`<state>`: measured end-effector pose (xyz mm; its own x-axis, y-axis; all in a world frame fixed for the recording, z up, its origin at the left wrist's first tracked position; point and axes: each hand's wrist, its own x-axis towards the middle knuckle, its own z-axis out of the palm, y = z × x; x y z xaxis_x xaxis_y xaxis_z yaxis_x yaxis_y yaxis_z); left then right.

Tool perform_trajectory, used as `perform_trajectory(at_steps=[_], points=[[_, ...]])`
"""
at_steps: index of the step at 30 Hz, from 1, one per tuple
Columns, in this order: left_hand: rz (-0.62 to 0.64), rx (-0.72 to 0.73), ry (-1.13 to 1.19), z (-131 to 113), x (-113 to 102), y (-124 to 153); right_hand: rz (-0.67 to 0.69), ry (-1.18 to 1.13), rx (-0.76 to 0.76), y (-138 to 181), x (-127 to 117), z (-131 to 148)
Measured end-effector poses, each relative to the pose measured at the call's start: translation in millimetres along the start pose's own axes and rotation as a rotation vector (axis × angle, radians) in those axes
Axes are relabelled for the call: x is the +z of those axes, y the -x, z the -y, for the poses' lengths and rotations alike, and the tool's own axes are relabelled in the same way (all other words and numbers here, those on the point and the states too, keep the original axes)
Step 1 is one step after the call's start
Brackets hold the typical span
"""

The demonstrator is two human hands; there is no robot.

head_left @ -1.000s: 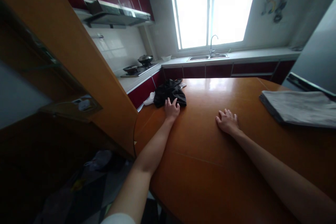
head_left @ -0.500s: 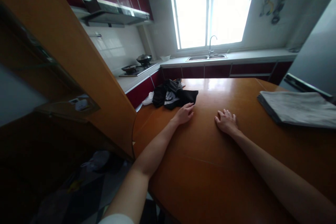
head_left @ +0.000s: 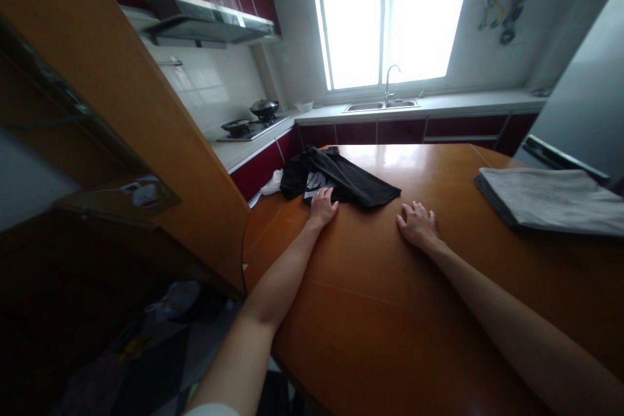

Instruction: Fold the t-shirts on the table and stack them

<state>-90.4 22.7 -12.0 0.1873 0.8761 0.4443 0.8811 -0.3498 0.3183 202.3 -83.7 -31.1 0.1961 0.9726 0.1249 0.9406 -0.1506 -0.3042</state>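
1. Black garment (head_left: 351, 185) now spread further right across the table (head_left: 390, 312); it was bunched half a second ago.
2. Left hand (head_left: 322, 207) moved back left, fingers laid flat and open on the garment's near edge.
3. Right hand (head_left: 416, 224) unchanged: palm down, fingers spread, on bare wood near the garment's right tip.
4. Garment: black, rumpled, white print by the left fingers, at the table's far-left corner.
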Motion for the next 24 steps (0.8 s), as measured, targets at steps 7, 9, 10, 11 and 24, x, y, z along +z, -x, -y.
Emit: perform_trajectory(at_steps=[7,9,10,11,24], points=[[0.077,-0.080,-0.053,26.0,-11.3,-4.5,0.007,0.003,-0.009,0.1,-1.6,0.9],[0.099,-0.029,-0.034,17.9,-10.7,-4.1,0.003,-0.005,-0.007,-0.2,-1.2,0.9],[0.119,0.006,-0.021,11.2,-9.4,-2.9,-0.003,-0.011,-0.005,-0.4,-0.9,0.8],[0.143,0.056,-0.001,2.8,-7.2,-0.9,-0.011,-0.020,-0.002,-0.5,-0.6,0.8],[-0.028,0.340,0.338,-50.4,7.1,12.6,-0.293,-0.233,-0.213,5.2,-9.1,11.7]])
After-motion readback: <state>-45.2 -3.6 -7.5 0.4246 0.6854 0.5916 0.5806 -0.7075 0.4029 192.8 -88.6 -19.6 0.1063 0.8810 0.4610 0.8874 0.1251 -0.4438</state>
